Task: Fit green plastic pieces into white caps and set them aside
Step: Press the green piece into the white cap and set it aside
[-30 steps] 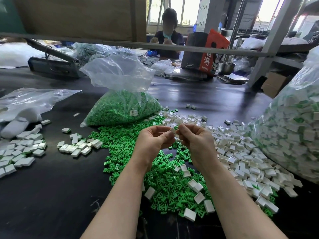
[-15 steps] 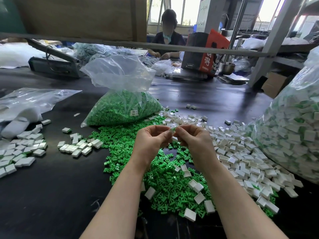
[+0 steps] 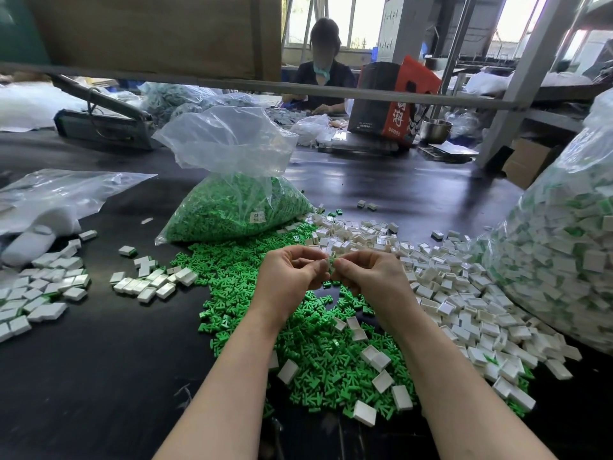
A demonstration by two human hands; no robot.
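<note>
While raised just above the heap of green pieces (image 3: 252, 293), pinched a single white cap (image 3: 329, 257) between the curled fingertips of left hand (image 3: 292, 277) and right hand (image 3: 368, 280), thumbs and forefingers meeting tip to tip. Showed only a sliver of white with a hint of green beside it; could not tell whether the green piece was seated yet. Judged best done thus: steadied the cap in one pinch with its open side exposed, squared the green piece to the opening before any push, then pressed evenly with a thumb pad until flush, never forced at a tilt. Kept supplies within reach: loose white caps (image 3: 447, 293) just right of the hands, filled caps (image 3: 152, 283) set aside well to the left on the dark table (image 3: 99, 376). Left the clear bag of green pieces (image 3: 232, 210) open behind the heap.
</note>
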